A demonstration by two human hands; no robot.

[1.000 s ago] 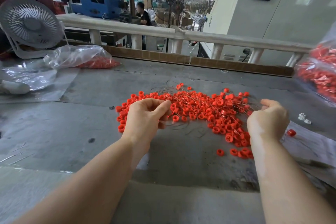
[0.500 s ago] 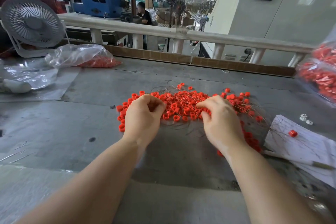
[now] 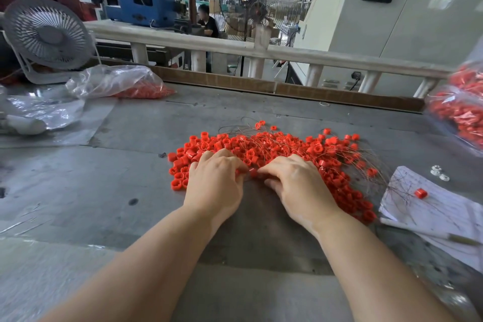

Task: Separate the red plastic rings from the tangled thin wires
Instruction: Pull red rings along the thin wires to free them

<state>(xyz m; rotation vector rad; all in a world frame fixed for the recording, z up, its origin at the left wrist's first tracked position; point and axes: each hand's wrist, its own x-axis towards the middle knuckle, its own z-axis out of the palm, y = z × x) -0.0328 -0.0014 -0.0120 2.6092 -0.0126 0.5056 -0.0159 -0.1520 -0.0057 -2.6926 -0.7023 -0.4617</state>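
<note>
Both hands at near edge of ring pile (image 3: pixel 287 149), wires (image 3: pixel 371 162) tangled through. Left hand (image 3: pixel 214 180) and right hand (image 3: pixel 298 185): fingers curled, pinching rings.

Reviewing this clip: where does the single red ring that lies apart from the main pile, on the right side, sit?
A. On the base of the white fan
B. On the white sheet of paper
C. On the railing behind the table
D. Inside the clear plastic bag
B: the lone red ring lies on the white sheet of paper, right of the main pile.
</note>
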